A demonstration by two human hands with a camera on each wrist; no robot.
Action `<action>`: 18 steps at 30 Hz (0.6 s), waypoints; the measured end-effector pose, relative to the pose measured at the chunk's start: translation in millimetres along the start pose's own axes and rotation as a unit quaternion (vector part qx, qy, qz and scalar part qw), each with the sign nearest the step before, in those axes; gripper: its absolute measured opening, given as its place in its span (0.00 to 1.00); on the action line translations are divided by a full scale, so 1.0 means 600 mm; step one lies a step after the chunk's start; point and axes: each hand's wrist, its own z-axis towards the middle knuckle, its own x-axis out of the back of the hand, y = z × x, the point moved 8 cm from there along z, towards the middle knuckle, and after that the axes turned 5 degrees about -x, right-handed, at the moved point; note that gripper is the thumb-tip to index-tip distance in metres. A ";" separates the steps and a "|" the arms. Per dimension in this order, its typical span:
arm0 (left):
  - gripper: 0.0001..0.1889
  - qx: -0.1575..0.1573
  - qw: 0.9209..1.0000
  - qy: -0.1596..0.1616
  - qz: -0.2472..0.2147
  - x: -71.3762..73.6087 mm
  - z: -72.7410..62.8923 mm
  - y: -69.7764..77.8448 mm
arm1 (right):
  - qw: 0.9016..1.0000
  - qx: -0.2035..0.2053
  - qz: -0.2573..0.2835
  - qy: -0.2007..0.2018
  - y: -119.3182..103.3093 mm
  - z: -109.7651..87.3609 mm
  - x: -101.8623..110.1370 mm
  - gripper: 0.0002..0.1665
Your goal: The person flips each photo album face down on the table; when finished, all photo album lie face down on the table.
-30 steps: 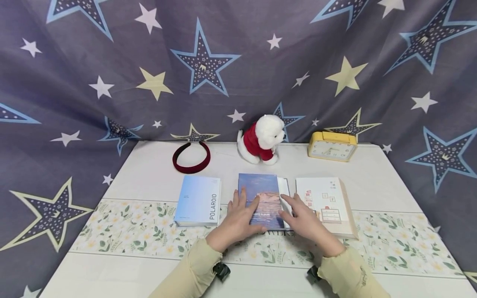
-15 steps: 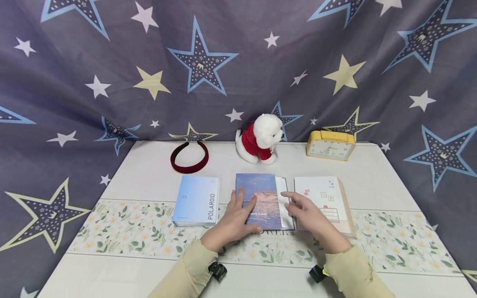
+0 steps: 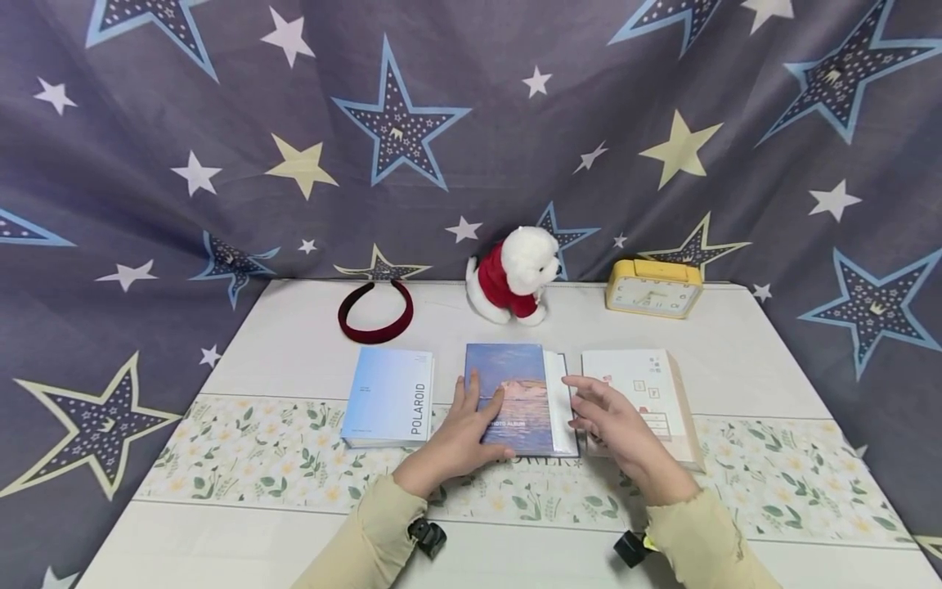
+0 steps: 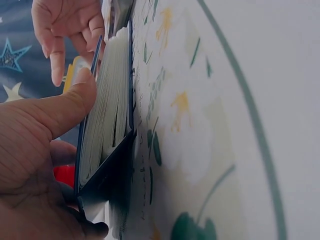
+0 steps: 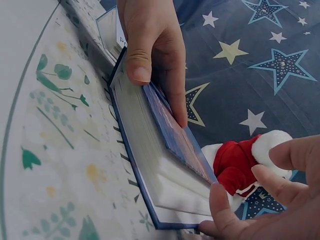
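1. The back is filled by a dark starred curtain [image 3: 478, 57]; before it, a table [image 3: 530, 556] is crossed by a floral strip.
2. A white book [image 3: 625, 372] is seen right of centre, its lower left covered by the right hand [image 3: 618, 421]; a blue POLAROID book [image 3: 386, 397] is placed at the left.
3. Along the rear are set a plush dog [image 3: 508, 282] in red, a yellow clock [image 3: 654, 290] and a dark red headband [image 3: 379, 334].
4. Between the books, a photo album [image 3: 528, 401] is laid flat, its sea-and-cliff cover bordered at right by a white strip.
5. Its cover is partly hidden by the left hand [image 3: 459, 433], rested there with fingers spread.
6. The right hand's fingers are parted and half bent; whether the album is touched cannot be told.
7. Compared with a second ago, the right hand has been drawn rightward and more white strip is exposed.
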 end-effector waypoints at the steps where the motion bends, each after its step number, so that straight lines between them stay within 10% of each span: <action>1: 0.47 0.001 1.000 -0.001 -0.003 0.000 0.000 -0.001 | 1.000 0.000 0.002 0.004 0.001 0.000 0.001 0.26; 18: 0.48 0.008 0.999 0.018 -0.036 -0.002 -0.002 -0.008 | 0.997 0.006 0.073 0.041 -0.004 -0.005 0.008 0.28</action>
